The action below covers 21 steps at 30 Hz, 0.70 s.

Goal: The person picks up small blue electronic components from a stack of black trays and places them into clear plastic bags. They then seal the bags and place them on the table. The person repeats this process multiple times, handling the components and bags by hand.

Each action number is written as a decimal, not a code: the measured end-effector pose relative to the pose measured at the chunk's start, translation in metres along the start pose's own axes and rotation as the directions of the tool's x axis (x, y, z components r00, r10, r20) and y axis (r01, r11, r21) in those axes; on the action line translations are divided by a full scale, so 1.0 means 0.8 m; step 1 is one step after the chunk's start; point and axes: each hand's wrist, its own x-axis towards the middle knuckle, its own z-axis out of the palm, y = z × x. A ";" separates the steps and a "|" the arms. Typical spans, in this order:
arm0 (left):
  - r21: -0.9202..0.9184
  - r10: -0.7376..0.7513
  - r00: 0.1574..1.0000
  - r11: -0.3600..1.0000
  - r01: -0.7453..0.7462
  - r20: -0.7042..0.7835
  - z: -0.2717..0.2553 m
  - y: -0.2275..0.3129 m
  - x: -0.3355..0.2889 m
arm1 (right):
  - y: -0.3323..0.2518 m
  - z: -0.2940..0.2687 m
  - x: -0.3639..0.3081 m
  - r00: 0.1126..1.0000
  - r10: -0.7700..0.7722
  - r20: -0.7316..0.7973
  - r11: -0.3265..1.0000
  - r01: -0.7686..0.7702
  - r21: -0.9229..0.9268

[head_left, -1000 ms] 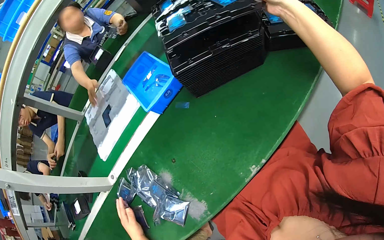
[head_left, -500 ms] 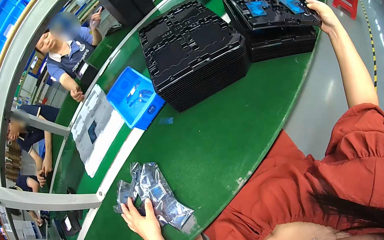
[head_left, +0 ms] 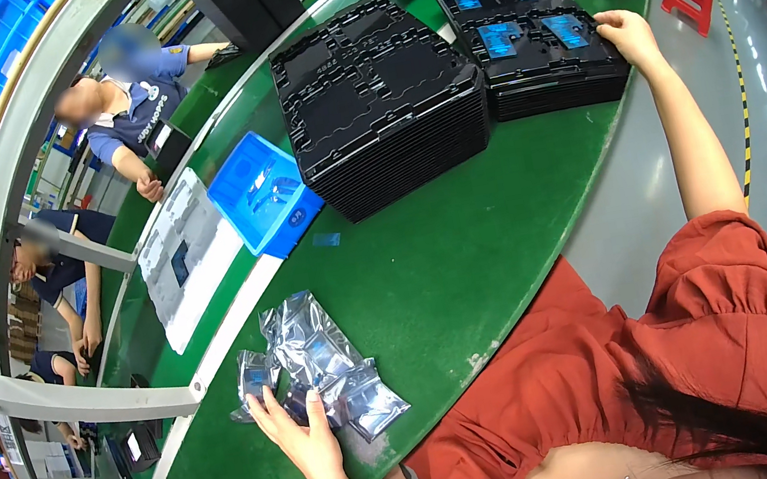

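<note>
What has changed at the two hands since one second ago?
The right hand left the tall tray stack and now rests on the lower stack holding blue parts. The left hand reached onto the silver bags. The blue bin stayed.

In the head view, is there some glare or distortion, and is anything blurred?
Head view: strong fisheye bending, the green table edge curves and the corners are black. Ceiling light glares on the silver bags beside the left hand and on the floor. The right hand on the black trays is sharp; co-workers' faces are blurred.
</note>
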 end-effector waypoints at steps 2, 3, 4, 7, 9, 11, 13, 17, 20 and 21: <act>-0.074 0.022 0.999 0.997 -0.023 -0.025 -0.008 0.002 -0.002 | -0.004 -0.006 -0.007 1.000 -0.016 -0.005 1.000 0.016 -0.021; -0.078 0.043 0.997 0.996 -0.048 -0.060 -0.011 0.003 -0.001 | 0.001 -0.008 -0.005 0.999 -0.030 -0.019 0.998 0.029 -0.050; -0.102 0.092 0.990 0.990 -0.102 -0.106 -0.018 0.013 -0.001 | 0.004 -0.007 -0.006 0.999 -0.037 -0.001 0.998 0.037 -0.051; -0.094 0.329 0.939 0.936 -0.338 -0.100 -0.035 0.034 0.002 | 0.006 -0.008 -0.007 0.998 -0.062 0.007 0.992 0.062 -0.113; -0.168 0.483 0.875 0.860 -0.482 -0.040 -0.045 0.056 0.007 | -0.011 -0.021 -0.017 0.983 -0.123 -0.138 0.929 0.065 -0.365; -0.113 0.602 0.794 0.798 -0.593 0.082 -0.047 0.067 0.010 | -0.022 -0.015 -0.033 0.925 -0.278 -0.259 0.871 0.130 -0.474; -0.117 0.645 0.748 0.764 -0.634 0.158 -0.044 0.076 0.011 | -0.044 0.000 -0.050 0.799 -0.489 -0.350 0.835 0.313 -0.453; -0.078 0.650 0.723 0.754 -0.653 0.232 -0.030 0.079 0.021 | -0.196 0.049 -0.162 0.594 -0.762 -0.259 0.646 0.726 -0.235; -0.126 0.635 0.754 0.772 -0.623 0.168 -0.032 0.072 0.035 | -0.285 0.085 -0.240 0.450 -0.884 0.125 0.467 0.857 0.220; -0.144 0.619 0.772 0.785 -0.602 0.146 -0.031 0.069 0.039 | -0.308 0.106 -0.260 0.324 -0.922 0.212 0.385 0.823 0.417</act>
